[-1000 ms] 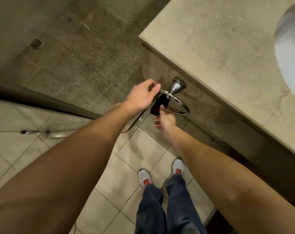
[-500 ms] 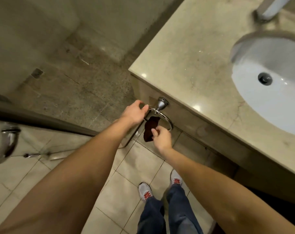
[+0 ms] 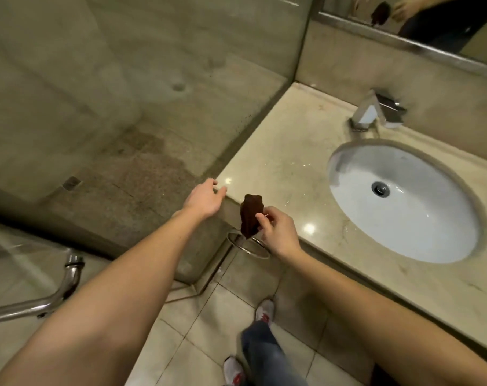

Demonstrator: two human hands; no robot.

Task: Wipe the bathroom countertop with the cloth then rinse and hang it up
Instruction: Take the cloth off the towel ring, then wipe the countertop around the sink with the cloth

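Above the towel ring (image 3: 247,245), the right hand (image 3: 277,232) now pinches the freed cloth (image 3: 250,215); the left hand (image 3: 204,201) has spread.

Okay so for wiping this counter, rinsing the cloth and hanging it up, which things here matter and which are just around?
Part of the job:
dark cloth, pinched in the right hand
countertop
sink
faucet
towel ring

Just around:
grab bar
shower glass
mirror
left hand, empty
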